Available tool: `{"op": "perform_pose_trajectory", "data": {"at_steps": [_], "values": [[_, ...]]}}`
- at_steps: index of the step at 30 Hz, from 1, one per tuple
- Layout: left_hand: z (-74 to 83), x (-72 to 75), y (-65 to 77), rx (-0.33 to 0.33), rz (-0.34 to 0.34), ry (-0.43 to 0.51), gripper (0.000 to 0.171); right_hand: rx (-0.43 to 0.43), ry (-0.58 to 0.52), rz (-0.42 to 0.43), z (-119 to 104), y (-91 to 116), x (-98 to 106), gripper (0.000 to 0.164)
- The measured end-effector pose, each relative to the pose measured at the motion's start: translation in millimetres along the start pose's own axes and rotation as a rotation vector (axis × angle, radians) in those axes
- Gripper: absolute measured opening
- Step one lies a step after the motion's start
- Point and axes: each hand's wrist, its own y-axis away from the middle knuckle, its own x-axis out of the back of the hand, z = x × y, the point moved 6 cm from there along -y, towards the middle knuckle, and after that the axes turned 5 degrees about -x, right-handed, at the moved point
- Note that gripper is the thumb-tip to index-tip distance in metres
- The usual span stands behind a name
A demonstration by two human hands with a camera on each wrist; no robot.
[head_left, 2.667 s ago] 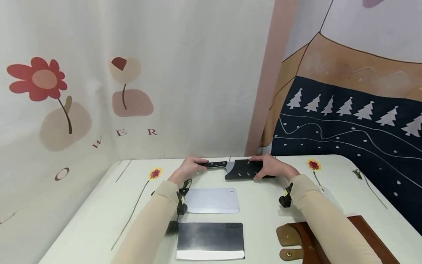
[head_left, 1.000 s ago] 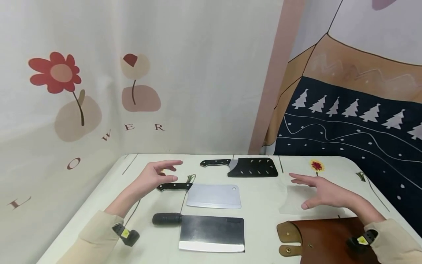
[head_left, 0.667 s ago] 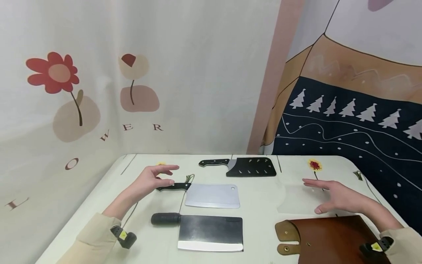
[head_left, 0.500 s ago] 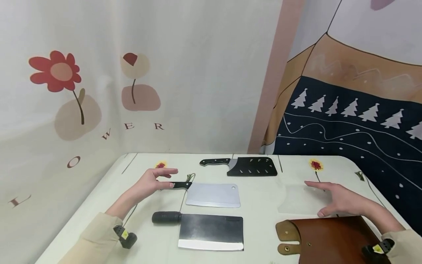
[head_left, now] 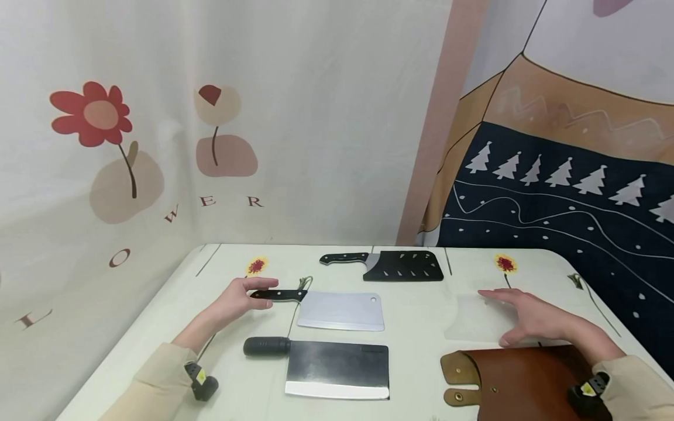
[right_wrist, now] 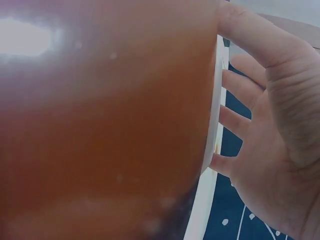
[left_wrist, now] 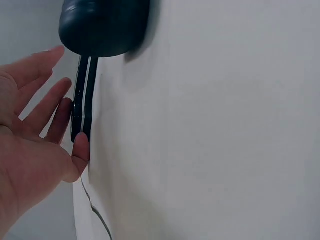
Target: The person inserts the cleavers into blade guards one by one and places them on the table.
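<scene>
Background: white curtain (head_left: 316, 117) with printed flowers and letters behind your work; at the right, a navy cloth (head_left: 553, 199) with white trees.
Table: white tabletop (head_left: 416, 327) with printed flowers; three knives lie flat on it, one behind another, handles toward your left.
Left hand: your left hand (head_left: 234, 304) is at the middle knife's handle (head_left: 286, 295), fingers loosely extended on the far side, thumb on the near side. They look released rather than wrapped round it; whether skin meets the handle, I cannot tell.
Middle knife: your middle knife (head_left: 341, 311) lies between the other two, its pale blade holed near the far right corner.
Right hand: your right hand (head_left: 539, 318) is spread over the clear plastic sheet (head_left: 476, 318), thumb apart from the fingers, released; contact is unclear.
Near knife: the large knife (head_left: 339, 365) lies closest to you, with a thick black grip.
Far knife: the far knife (head_left: 405, 266) has its blade in a slotted black cover.
Pouch: a brown leather pouch (head_left: 526, 380) lies just on your side of the clear plastic sheet.
</scene>
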Motion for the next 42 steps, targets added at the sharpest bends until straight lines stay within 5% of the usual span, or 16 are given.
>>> {"op": "perform_pose_trajectory", "data": {"at_steps": [7, 22, 35, 42], "values": [[-8.6, -0.1, -2.6, 0.016, 0.027, -0.019, 0.055, 0.021, 0.012, 0.001, -2.7, 1.1, -0.5, 0.103], [-3.3, -2.3, -12.4, -0.012, -0.041, -0.108, 0.059, 0.010, 0.011, -0.035, -0.3, -2.5, -2.1, 0.101], [-13.8, -1.5, -17.2, -0.044, 0.046, -0.153, 0.044, 0.052, 0.053, -0.003, -6.4, -9.4, 2.9, 0.096], [-3.2, 7.1, -8.7, -0.098, -0.072, -0.065, 0.045, 0.090, 0.088, 0.039, -19.0, -8.3, 7.0, 0.095]]}}
